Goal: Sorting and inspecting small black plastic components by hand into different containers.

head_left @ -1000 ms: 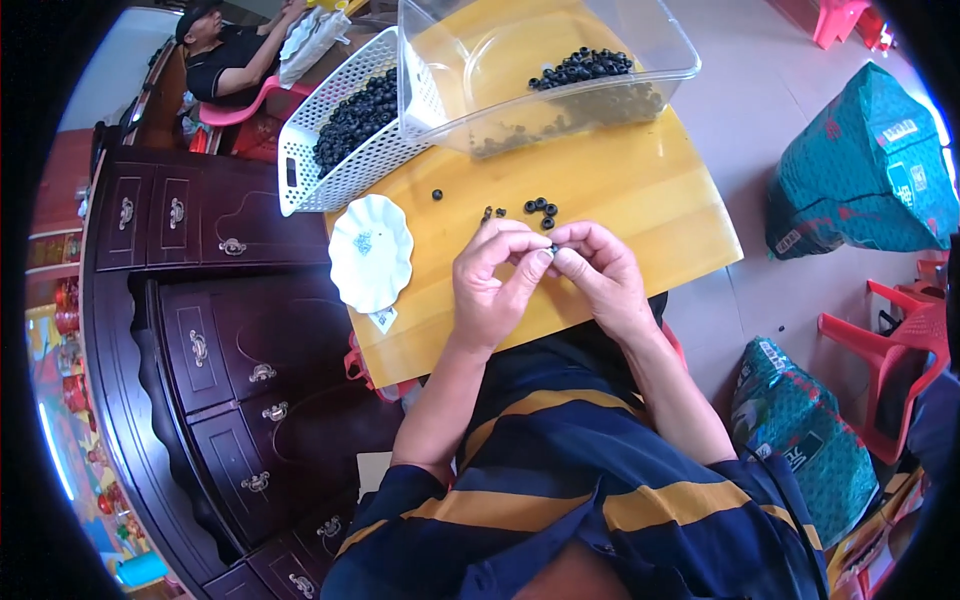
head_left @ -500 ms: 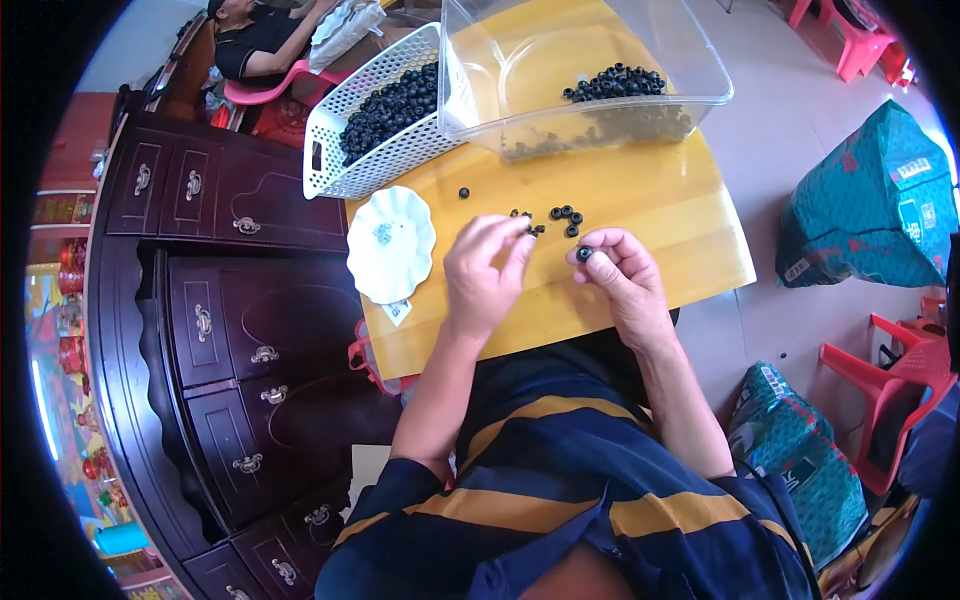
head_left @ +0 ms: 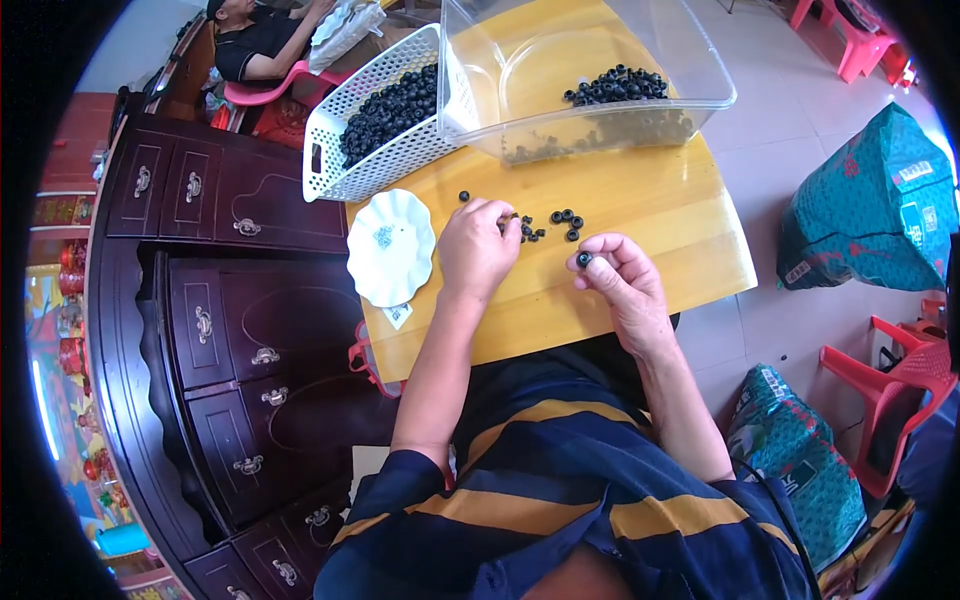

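Between the thumb and fingers of my right hand [head_left: 630, 285] is a round black ring-shaped piece [head_left: 585, 259] with a hole in its middle. My left hand [head_left: 478, 248] is closed, fingertips pinched together at a small scatter of tiny black pieces [head_left: 533, 236]; whatever is in the pinch is hidden or too small to name. Several more black rings [head_left: 567, 216] lie on the yellow table just beyond, between my two hands. A single black piece [head_left: 464, 196] lies past my left knuckles.
A white scalloped dish [head_left: 391, 250] sits left of my left hand. At the back stand a white perforated basket [head_left: 330, 165] and a clear plastic bin [head_left: 600, 112], both holding black pieces. Dark drawers [head_left: 250, 310] flank the left; teal bags [head_left: 860, 220] stand right. Another person sits far left.
My left hand has shifted slightly left and away from me, its fingers now curled in more tightly. The right hand keeps its black ring in nearly the same place.
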Tool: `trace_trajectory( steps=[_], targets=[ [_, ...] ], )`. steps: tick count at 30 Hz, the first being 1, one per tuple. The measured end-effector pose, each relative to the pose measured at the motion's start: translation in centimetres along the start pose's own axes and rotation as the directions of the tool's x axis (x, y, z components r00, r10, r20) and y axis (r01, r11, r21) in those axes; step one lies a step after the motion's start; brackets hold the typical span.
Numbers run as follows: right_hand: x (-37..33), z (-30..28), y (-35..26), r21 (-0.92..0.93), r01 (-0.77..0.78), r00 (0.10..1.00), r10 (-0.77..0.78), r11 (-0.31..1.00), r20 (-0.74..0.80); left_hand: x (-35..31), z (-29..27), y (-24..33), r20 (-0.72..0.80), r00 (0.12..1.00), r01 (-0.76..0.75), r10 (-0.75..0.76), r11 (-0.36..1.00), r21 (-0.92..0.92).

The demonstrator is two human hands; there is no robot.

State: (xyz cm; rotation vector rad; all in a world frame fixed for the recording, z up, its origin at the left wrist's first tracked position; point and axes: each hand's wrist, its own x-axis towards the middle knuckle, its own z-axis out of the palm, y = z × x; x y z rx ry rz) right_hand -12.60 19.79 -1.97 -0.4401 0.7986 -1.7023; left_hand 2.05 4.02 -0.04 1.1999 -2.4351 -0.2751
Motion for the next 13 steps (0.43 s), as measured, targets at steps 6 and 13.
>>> trace_trajectory(
  steps=[6,13],
  targets=[
    [0.4,0.1,0.0,-0.010,0.018,1.000,-0.017,1.000,0.003,0.3,0.1,-0.1,-0.023,0.998,-0.056,0.056,0.998,0.024],
    [1.0,0.7,-0.6,-0.008,0.022,1.000,-0.022,1.000,0.007,0.4,0.0,-0.3,-0.102,0.992,-0.073,0.068,0.996,-0.051]
  ],
)
